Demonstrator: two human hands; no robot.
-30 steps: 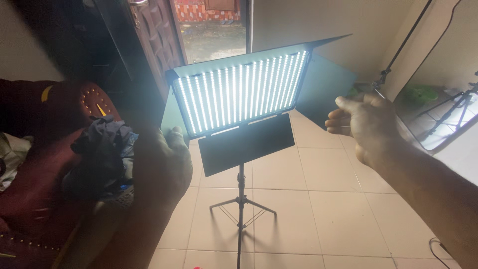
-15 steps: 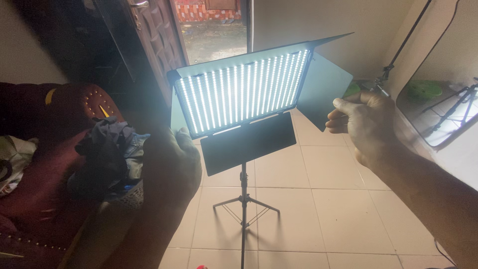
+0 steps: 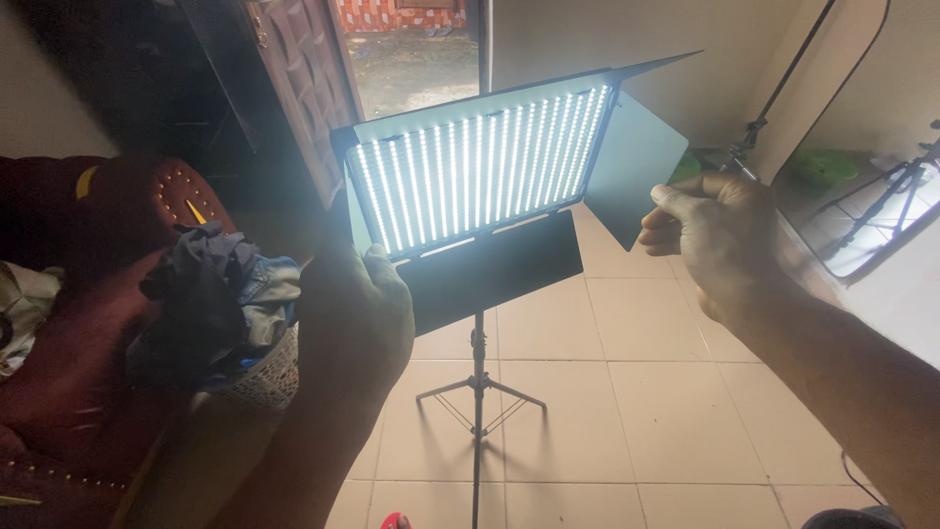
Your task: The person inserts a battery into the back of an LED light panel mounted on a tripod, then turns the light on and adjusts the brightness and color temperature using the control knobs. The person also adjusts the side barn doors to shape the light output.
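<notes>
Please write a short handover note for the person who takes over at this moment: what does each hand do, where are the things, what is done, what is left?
Left hand: at the lower left corner of the LED light panel, touching its edge; a closed hold cannot be confirmed.
Right hand: fingers pinch the lower edge of the right barn door flap.
Panel: lit, tilted, mounted on a tripod stand on the tiled floor.
Done: top, right and bottom flaps stand open.
Left: the right flap is held, not yet released.
Nearby: basket of clothes on the left.
</notes>
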